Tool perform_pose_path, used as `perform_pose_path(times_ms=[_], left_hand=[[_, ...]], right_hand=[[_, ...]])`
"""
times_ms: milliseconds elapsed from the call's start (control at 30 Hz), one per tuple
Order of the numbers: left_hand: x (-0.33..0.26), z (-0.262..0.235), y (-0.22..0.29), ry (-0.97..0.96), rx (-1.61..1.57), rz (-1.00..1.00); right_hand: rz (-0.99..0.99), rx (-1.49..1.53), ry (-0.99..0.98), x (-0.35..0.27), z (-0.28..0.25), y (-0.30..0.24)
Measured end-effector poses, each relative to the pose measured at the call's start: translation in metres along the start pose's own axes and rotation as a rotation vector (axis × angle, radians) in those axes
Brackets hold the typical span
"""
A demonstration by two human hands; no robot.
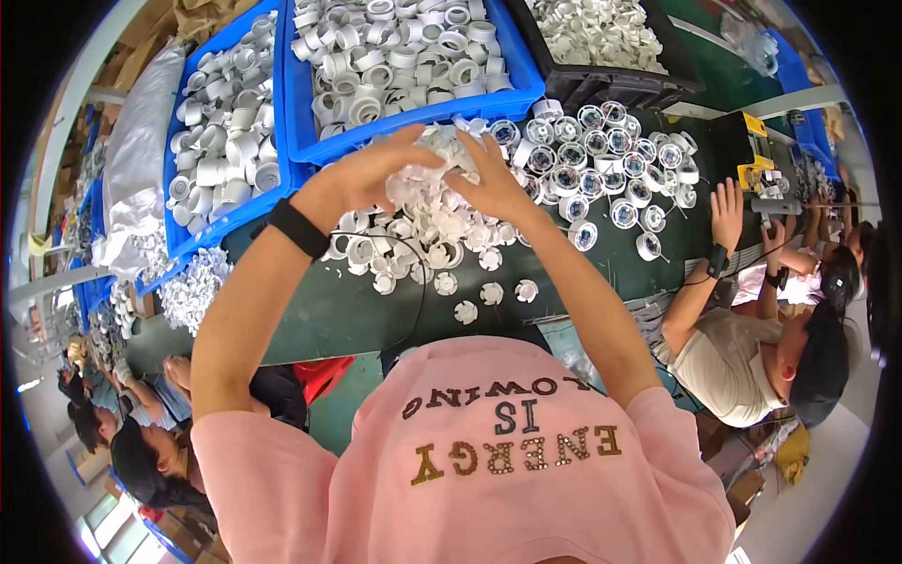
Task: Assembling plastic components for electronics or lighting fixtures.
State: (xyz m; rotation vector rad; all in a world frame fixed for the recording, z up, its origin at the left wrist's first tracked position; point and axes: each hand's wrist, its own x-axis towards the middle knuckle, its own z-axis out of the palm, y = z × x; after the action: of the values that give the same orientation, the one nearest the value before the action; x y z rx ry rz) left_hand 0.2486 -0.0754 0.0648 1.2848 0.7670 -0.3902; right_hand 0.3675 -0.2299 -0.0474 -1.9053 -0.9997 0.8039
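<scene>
Over a heap of small white plastic caps (pixel 427 202) on the table, my left hand (pixel 371 174) reaches in from the left with its fingers stretched out and bent inward. My right hand (pixel 493 186) comes from the other side, fingers spread and partly among the far part of the heap. I see nothing gripped in either hand, and the white pieces lie between them. A black band (pixel 297 228) circles my left wrist. Three loose pronged caps, one of them a white cap (pixel 491 293), lie in front of the heap.
Blue bins (pixel 413 117) of white cylindrical housings stand behind and left, beside a black crate (pixel 611 83) of white parts. Round units with clear tops (pixel 597 169) cluster to the right. A thin black cable (pixel 425 268) crosses the green table (pixel 319 324). Co-workers sit on both sides.
</scene>
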Motion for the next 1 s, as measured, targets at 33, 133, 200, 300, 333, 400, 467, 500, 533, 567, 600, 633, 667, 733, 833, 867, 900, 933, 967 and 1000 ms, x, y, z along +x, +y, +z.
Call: perform_pose_path(times_ms=[33,133,200,300,333,400,467,500,533,567,600,633,667,733,833,867,900,933,967,1000], left_hand=[[-0.003,-0.002,0.002,0.004,0.002,-0.001],[-0.002,-0.013,0.005,-0.067,-0.099,0.035],[0.000,-0.020,0.007,-0.110,-0.160,0.032],[0.006,-0.013,0.006,-0.141,-0.294,0.051],[0.006,-0.012,0.005,-0.117,-0.386,0.084],[0.005,-0.006,0.010,-0.112,-0.375,0.088],[-0.006,0.001,0.015,-0.097,-0.373,0.083],[-0.013,0.001,0.018,-0.092,-0.305,0.088],[-0.022,0.002,0.027,-0.085,-0.238,0.096],[-0.038,0.001,0.036,-0.066,-0.141,0.139],[-0.065,-0.001,0.041,-0.041,-0.048,0.179],[-0.096,-0.005,0.049,-0.058,0.051,0.214],[-0.133,-0.001,0.058,-0.003,0.164,0.228],[-0.212,0.012,0.067,0.128,0.342,0.232],[-0.285,0.031,0.059,0.392,0.371,0.036],[-0.304,0.045,0.053,0.377,0.298,0.031],[-0.314,0.052,0.045,0.352,0.221,0.028],[-0.310,0.060,0.036,0.295,0.143,0.044],[-0.300,0.065,0.021,0.232,0.067,0.063],[-0.287,0.063,-0.003,0.224,0.017,0.039]], right_hand=[[-0.024,0.013,-0.021,-0.005,0.000,-0.002],[-0.118,-0.214,0.051,-0.017,-0.002,-0.014],[-0.330,-0.434,0.245,-0.023,0.007,-0.020],[-0.425,-0.189,0.262,-0.018,0.025,-0.034],[-0.350,-0.099,0.303,-0.013,0.035,-0.041],[-0.284,-0.155,0.318,0.000,0.041,-0.037],[-0.225,-0.190,0.330,0.007,0.042,-0.035],[-0.228,-0.180,0.320,0.006,0.042,-0.032],[-0.284,-0.210,0.392,0.008,0.041,-0.027],[-0.336,-0.241,0.466,0.008,0.037,-0.020],[-0.394,-0.176,0.464,0.000,0.029,-0.022],[-0.393,-0.170,0.452,-0.012,0.017,-0.021],[-0.500,-0.173,0.404,-0.027,0.005,-0.015],[-0.617,-0.133,0.221,-0.068,0.000,0.002],[-0.708,-0.256,-0.043,-0.137,0.009,0.050],[-0.755,-0.238,-0.136,-0.151,0.022,0.065],[-0.793,-0.227,-0.230,-0.159,0.033,0.078],[-0.796,-0.227,-0.232,-0.160,0.039,0.081],[-0.844,-0.279,-0.278,-0.158,0.045,0.084],[-0.877,-0.339,-0.320,-0.157,0.050,0.089]])
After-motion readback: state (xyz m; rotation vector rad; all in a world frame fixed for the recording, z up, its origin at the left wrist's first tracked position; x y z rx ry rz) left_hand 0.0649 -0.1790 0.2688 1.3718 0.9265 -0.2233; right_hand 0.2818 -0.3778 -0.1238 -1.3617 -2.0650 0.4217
